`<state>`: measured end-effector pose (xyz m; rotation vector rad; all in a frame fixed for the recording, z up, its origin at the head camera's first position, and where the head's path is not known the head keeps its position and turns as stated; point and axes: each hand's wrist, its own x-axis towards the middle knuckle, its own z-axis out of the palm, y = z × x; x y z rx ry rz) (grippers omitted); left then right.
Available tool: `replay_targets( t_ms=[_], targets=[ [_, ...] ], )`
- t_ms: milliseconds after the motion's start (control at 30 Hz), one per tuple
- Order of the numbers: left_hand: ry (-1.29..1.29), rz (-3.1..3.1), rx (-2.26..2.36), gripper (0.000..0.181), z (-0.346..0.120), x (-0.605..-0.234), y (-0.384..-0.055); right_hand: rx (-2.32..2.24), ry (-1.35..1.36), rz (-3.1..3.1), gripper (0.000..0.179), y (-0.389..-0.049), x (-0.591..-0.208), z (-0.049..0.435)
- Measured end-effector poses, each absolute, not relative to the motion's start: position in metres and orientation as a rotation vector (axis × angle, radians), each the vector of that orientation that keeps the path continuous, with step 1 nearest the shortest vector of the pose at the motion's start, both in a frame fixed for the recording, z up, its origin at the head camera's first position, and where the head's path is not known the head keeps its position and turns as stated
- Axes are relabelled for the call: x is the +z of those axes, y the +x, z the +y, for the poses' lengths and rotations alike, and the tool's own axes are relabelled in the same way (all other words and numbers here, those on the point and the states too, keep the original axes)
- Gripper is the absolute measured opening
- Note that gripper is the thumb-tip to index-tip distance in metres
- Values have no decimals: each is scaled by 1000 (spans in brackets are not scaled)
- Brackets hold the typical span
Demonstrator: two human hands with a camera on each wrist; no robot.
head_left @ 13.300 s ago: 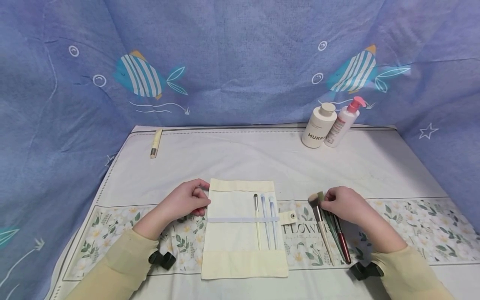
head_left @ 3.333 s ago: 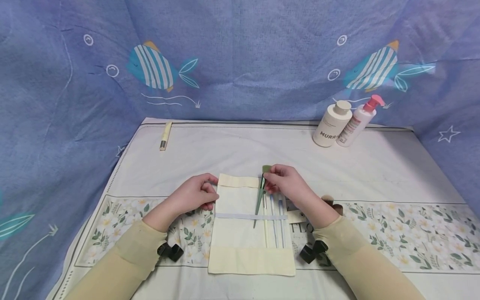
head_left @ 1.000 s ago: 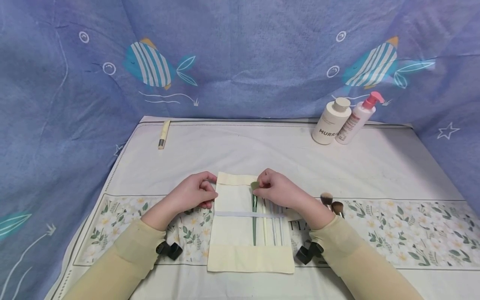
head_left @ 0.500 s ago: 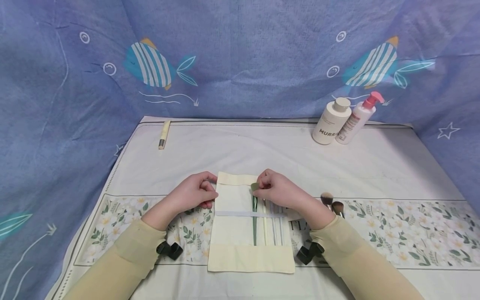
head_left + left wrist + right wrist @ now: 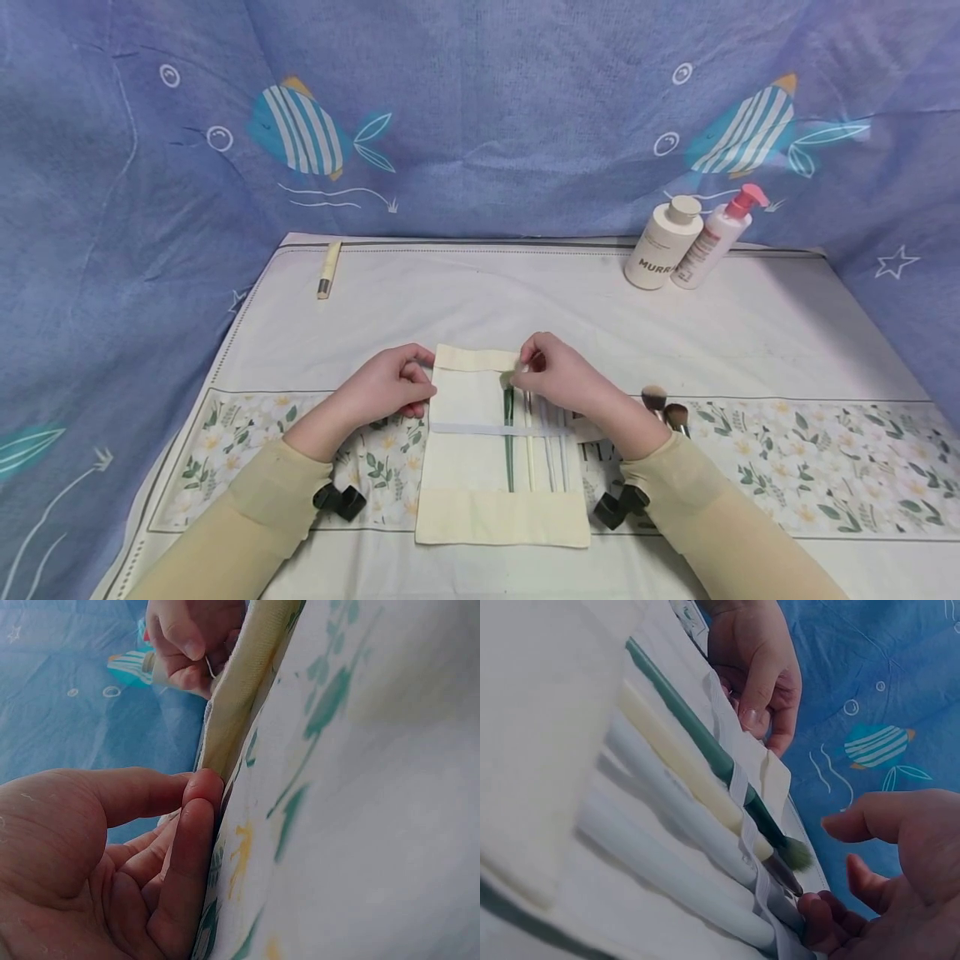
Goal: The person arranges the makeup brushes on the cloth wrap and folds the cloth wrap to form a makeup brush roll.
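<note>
A cream fabric brush roll (image 5: 461,462) lies unrolled on the table. My left hand (image 5: 386,385) pinches its left edge, thumb and finger meeting at the cloth in the left wrist view. A green makeup brush (image 5: 682,712) lies under the roll's elastic band (image 5: 465,428), its handle end in the bottom pocket. Beside it are a cream-handled brush (image 5: 531,462) and two pale blue brushes (image 5: 675,814), also under the band. Close by the green bristles, my right hand (image 5: 562,379) has thumb and forefinger apart, holding nothing; it partly hides the brush heads in the head view.
Two more makeup brushes, one with a pale-tipped head (image 5: 654,397) and one with a brown head (image 5: 676,416), lie right of the roll, partly behind the right forearm. A white bottle (image 5: 663,243), a pink-topped pump bottle (image 5: 711,247) and a small tube (image 5: 328,271) are farther back.
The right hand took the green brush from the right-hand pile and slid it under the band into the pocket. It has just let go and lifted slightly. The left hand stays at the edge.
</note>
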<state>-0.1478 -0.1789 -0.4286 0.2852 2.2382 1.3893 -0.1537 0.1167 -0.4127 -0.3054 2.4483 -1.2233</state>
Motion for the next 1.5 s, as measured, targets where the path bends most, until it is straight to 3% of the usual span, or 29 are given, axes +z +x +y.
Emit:
replay_targets(
  t_ms=[500,1500],
  targets=[
    [297,2218,1394,42,-177,-431,-146,-1347,-295,2428,9,-152,-397,144],
    [297,2229,1384,43,-180,-427,-147,-1217,-53,2580,22,-134,-386,238]
  ],
)
